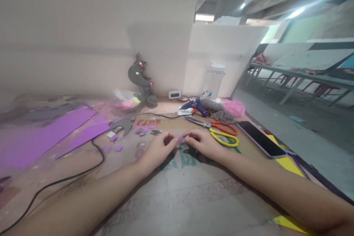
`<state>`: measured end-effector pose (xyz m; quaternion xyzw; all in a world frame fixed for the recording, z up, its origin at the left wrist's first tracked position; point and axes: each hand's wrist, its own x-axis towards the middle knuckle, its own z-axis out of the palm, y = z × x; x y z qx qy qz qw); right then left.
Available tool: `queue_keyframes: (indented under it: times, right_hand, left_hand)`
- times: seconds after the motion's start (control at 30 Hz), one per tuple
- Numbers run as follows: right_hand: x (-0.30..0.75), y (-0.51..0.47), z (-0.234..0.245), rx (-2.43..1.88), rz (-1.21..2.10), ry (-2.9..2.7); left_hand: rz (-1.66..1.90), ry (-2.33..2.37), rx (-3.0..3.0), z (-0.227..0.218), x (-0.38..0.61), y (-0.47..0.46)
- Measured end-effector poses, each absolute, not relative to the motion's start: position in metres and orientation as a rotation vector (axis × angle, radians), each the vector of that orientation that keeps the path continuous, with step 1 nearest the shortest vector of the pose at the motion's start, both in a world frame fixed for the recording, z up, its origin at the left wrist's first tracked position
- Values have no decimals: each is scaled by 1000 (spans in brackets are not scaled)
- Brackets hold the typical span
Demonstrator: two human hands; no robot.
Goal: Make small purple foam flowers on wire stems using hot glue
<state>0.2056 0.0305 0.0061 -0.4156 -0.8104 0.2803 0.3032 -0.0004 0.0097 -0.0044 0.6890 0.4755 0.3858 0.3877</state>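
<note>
A small purple cutout point(180, 139) sits between the fingertips of both hands, low over the cardboard. My left hand point(160, 148) pinches its left side with thumb and forefinger. From the other side my right hand point(201, 143) grips it too, and the fingers cover most of its shape. Just left of my hands lie several purple flower cutouts point(142, 130) and the dark tips of a small tool point(156, 132). Beyond my right hand rest scissors point(225, 138) with orange and yellow handles.
A blue glue gun point(197, 107), grey yarn point(218, 110) and a clear bottle point(212, 81) stand behind. A phone point(261, 140) lies right. Purple sheets point(49, 136) and a black cable point(74, 172) spread left. A dark crescent ornament point(138, 75) is near the white partition point(91, 25).
</note>
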Motion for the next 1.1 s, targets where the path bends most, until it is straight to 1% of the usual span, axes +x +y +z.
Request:
queue_keyframes:
  times: [0.3, 0.67, 0.97, 1.1]
  right_hand:
    - [203, 31, 1, -1207, 756, -2081]
    - [201, 27, 8, -1150, 694, -2141]
    - [200, 28, 8, -1132, 766, -2040]
    - [199, 26, 10, -1135, 706, -2085]
  left_hand:
    - [1013, 1220, 1781, -4, -2, 10]
    - [1035, 1250, 1852, -2, -2, 10]
    - [1014, 1232, 1852, -3, 0, 12]
    - [986, 1206, 1896, 1, 0, 8]
